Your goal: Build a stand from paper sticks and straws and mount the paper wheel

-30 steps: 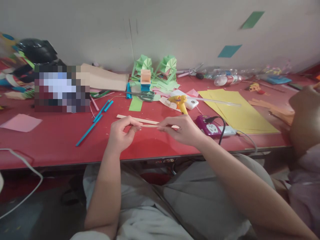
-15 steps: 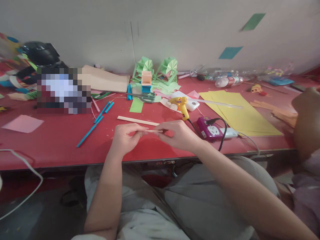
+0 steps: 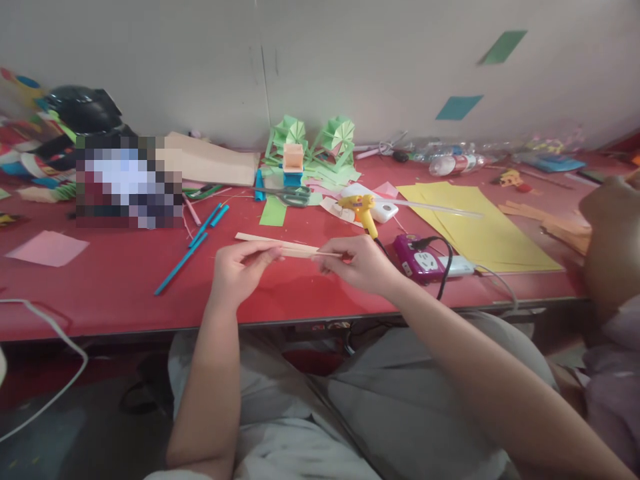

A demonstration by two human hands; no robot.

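Between my two hands a thin cream paper strip [image 3: 300,253] is stretched roughly level, just above the front of the red table. My left hand [image 3: 239,268] pinches its left end between thumb and fingertips. Fingers closed, my right hand [image 3: 355,263] grips the strip toward its right end. Behind them a second cream paper strip [image 3: 255,238] lies on the table. Blue paper rolls [image 3: 181,263] rest to the left of my left hand. A yellow hot glue gun [image 3: 361,205] stands beyond my right hand, with a clear glue stick in it.
Scissors [image 3: 290,195] and green folded-paper models [image 3: 337,137] are toward the back. A purple power strip [image 3: 420,257] with cables sits right of my right hand. Yellow sheets [image 3: 480,227] lie farther right, near another person's arm [image 3: 613,233]. The table edge [image 3: 290,325] runs in front of me.
My hands have moved apart, the left one leftward and the right one slightly rightward. More of the strip shows between them.
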